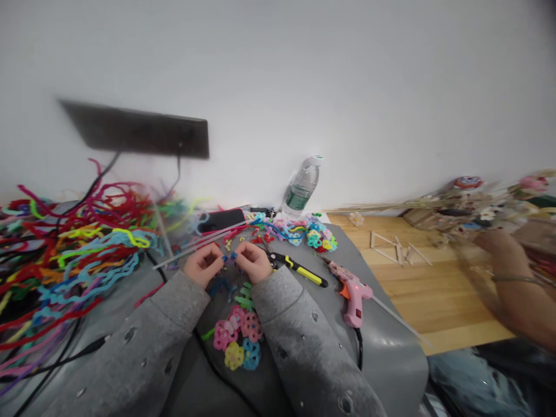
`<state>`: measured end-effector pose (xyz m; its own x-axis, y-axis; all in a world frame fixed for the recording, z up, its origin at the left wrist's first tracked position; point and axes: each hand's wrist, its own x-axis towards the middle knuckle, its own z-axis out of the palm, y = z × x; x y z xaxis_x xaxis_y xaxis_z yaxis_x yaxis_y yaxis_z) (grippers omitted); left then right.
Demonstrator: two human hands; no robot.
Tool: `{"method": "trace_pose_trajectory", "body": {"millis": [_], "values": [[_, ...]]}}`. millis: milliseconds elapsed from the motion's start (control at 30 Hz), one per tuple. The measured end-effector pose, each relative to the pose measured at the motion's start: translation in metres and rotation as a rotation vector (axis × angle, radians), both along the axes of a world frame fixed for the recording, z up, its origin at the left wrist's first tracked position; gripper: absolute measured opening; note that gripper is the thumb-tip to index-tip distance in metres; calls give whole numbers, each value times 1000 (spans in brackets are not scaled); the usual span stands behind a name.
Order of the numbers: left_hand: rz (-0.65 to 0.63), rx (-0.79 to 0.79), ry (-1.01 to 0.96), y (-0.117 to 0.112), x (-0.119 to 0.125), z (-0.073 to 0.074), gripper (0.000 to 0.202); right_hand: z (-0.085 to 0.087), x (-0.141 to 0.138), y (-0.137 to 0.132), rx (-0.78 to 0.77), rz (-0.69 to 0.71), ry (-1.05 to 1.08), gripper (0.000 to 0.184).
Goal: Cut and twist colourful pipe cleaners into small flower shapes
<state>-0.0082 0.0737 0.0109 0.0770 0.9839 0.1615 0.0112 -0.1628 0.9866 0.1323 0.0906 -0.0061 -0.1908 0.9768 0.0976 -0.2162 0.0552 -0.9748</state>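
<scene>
My left hand and my right hand nearly meet above the grey mat, fingers pinched. A small dark-blue piece shows at the fingertips; it is too small to name. Just below my hands lie bent blue pipe cleaners and a green coiled pipe cleaner. Nearer me, between my forearms, sits a cluster of pipe-cleaner flowers in pink, yellow and blue. Yellow-black pliers lie right of my right hand.
Loose pipe cleaners pile up at left. A pink glue gun with a cord lies at right. Behind stand a water bottle and more pipe-cleaner flowers. A co-worker's blurred arm reaches over the wooden table.
</scene>
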Motion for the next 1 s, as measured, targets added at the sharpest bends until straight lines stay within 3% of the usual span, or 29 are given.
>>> {"method": "trace_pose_trajectory", "body": {"millis": [200, 600, 867, 1000], "values": [[-8, 43, 56, 1, -1, -1, 15, 5, 1, 0, 36, 7, -13, 25], [-204, -191, -69, 9, -9, -15, 21, 7, 4, -1, 41, 189, -19, 30], [-114, -431, -365, 6, -3, -4, 33, -1, 4, 1, -97, 86, 57, 40], [-76, -418, -405, 6, -3, -5, 37, -2, 4, 2, -113, 70, 88, 40]]}}
